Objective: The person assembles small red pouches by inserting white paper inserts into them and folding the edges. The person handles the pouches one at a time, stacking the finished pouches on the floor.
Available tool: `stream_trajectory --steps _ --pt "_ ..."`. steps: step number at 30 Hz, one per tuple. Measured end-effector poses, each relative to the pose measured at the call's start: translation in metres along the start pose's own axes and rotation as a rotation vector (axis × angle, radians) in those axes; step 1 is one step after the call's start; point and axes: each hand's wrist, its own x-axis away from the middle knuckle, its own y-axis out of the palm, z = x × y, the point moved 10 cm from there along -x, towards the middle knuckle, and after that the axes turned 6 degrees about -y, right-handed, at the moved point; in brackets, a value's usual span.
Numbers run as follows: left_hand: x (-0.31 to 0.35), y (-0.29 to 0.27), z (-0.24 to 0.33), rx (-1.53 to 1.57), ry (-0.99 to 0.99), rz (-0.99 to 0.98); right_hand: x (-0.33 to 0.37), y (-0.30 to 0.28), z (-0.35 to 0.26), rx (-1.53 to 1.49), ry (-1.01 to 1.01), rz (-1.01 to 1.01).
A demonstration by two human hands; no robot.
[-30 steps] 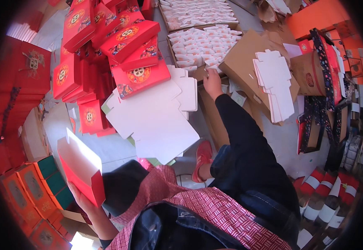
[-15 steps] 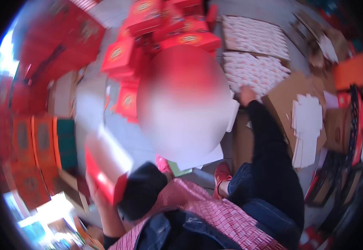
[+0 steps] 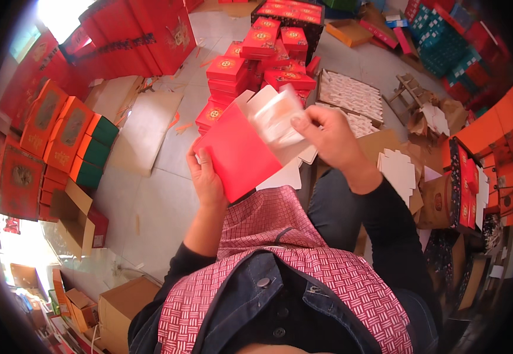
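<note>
In front of my body, my left hand (image 3: 207, 177) grips a red cardboard box (image 3: 239, 153), with the thumb on its plain red face. The box is tilted, and its white inner flap (image 3: 243, 101) stands up at the upper end. Between my right hand's (image 3: 333, 138) thumb and fingers is a shiny white, partly see-through packet (image 3: 275, 121), smeared by motion. The packet is at the box's upper right edge; how far it reaches inside cannot be made out. Beyond the box rise piled red gift boxes (image 3: 260, 42) with gold round emblems.
Trays of small white packets (image 3: 351, 94) lie to the far right. Flat white card blanks (image 3: 397, 171) rest nearer on brown cardboard. Orange and green boxes (image 3: 71, 135) are stacked at left, an open carton (image 3: 74, 218) beside them. A pale board (image 3: 144, 133) lies on the floor.
My right hand has come back from the tray of small packets, now holding a packet. My left hand has brought the red box from the lower left to the middle. The view has shifted.
</note>
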Motion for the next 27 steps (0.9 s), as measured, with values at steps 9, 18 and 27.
stream_trajectory --steps 9,18,27 --pt "0.103 0.022 -0.005 0.145 -0.021 -0.074 0.155 0.038 -0.025 -0.428 -0.279 0.576" --pt "0.157 0.088 -0.053 -0.315 -0.267 -0.701 0.226 0.01 0.042 -0.138 -0.129 0.512" --pt "0.133 0.089 -0.157 -0.543 -0.611 -0.76 0.223 0.003 0.138 -0.368 0.019 0.455"
